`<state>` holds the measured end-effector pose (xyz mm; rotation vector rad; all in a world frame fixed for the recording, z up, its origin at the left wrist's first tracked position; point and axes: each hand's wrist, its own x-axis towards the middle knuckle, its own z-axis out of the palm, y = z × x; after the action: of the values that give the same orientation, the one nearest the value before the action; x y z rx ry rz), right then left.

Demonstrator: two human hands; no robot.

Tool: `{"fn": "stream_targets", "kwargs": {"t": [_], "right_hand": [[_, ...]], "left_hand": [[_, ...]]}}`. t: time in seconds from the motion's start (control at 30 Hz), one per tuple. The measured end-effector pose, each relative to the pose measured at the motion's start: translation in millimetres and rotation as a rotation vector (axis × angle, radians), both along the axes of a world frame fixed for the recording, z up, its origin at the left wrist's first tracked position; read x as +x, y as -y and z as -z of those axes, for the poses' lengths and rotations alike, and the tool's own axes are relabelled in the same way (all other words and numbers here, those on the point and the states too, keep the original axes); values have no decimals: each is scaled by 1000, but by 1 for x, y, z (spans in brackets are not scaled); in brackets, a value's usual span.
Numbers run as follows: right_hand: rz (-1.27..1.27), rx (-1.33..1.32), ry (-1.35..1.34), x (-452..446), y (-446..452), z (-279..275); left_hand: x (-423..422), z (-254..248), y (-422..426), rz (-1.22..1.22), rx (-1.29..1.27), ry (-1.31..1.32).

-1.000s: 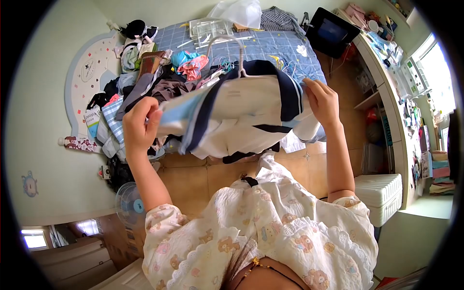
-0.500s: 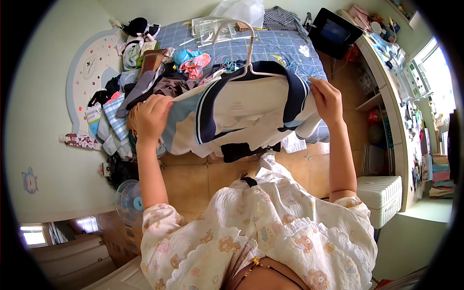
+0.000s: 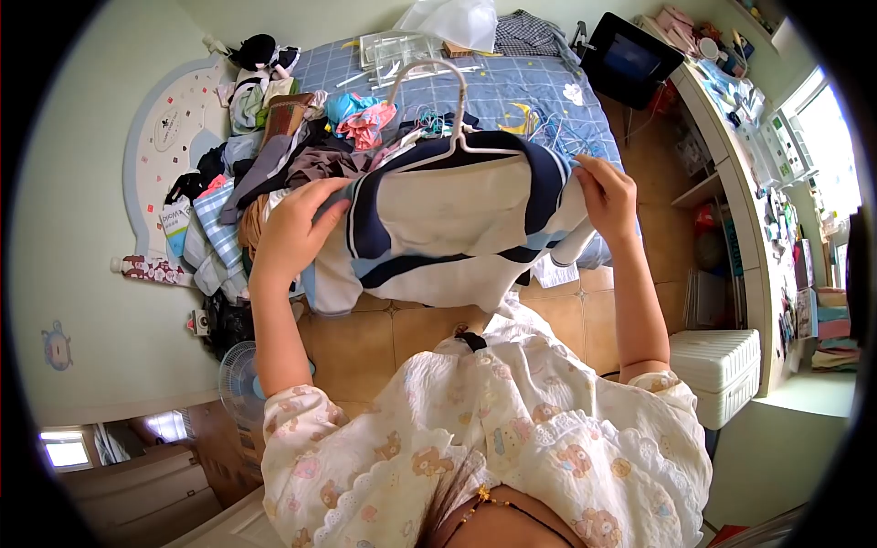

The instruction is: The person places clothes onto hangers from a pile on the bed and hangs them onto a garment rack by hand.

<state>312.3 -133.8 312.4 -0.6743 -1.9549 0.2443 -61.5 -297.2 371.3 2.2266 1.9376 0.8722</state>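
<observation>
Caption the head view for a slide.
Two hands hold a navy-collared white garment on a white hanger before a blue bed.

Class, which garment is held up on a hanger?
The white top with navy trim, in the left hand and right hand; the piled clothes lie on the bed.

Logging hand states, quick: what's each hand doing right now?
Left hand: closed on one shoulder of the shirt.
Right hand: closed on the shirt's other shoulder.
</observation>
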Motion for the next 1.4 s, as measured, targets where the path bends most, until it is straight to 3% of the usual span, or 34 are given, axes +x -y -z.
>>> {"fn": "stream_targets", "kwargs": {"t": [0.1,0.23,0.37,0.5,0.57,0.67,0.73,0.77,0.8,0.87,0.97,1.07,1.27,1.4], "right_hand": [[45,-28,-13,9,-6,0],[12,-64,19,15,-5,-7],[-19,22,69,16,-7,-8],[-31,39,91,17,-8,-6],[-40,49,87,18,-10,-1],[-70,49,81,13,-6,3],[-107,1,108,6,0,-3],[-91,-48,107,3,2,-3],[-74,-59,86,1,2,-3],[-38,-85,50,-2,2,-2],[-8,-92,-5,1,-6,3],[-1,-92,-10,4,-8,5],[-45,-317,283,22,5,7],[-165,-839,568,47,8,24]], "left_hand": [[-6,12,1,-117,106,-216],[-16,25,1,-311,232,-172],[-27,13,4,-261,226,-195],[-39,-16,18,-192,-305,176],[-57,-17,22,-194,-364,238],[-62,-13,13,-232,-198,88],[-56,2,-5,-244,117,-333],[-45,9,-12,-305,183,-423],[-28,7,-13,-165,207,-270],[-4,11,-10,-21,-62,263],[-14,18,-6,41,140,24],[-9,21,0,11,188,-121],[-10,65,21,-39,170,-137],[-7,95,43,-132,-13,-81]]}}
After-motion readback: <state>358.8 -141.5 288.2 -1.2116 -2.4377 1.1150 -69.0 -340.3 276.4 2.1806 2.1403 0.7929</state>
